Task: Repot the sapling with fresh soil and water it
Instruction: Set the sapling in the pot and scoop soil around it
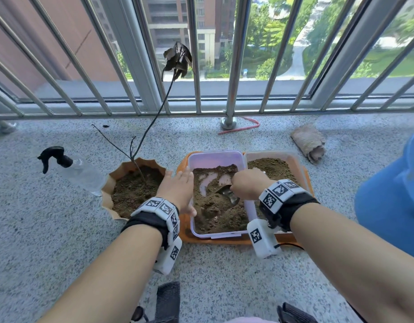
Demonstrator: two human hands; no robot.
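Observation:
A thin sapling (152, 122) with a few dried leaves stands in a brown scalloped pot (108, 185) filled with soil. To its right, a clear plastic box (215, 159) holds brown soil. My left hand (178, 190) lies flat against the box's left wall, fingers straight. My right hand (247, 183) grips a small metal scoop (229, 194), whose blade is dug into the soil in the box. A clear spray bottle (82, 173) with a black trigger lies on the floor left of the pot.
Another box of soil (273, 169) sits beside the first; both rest on an orange tray (224, 240). A rolled cloth (309, 144) lies at the far right, a blue bucket (392, 201) stands at the right edge. Metal railing (231, 66) runs along the back.

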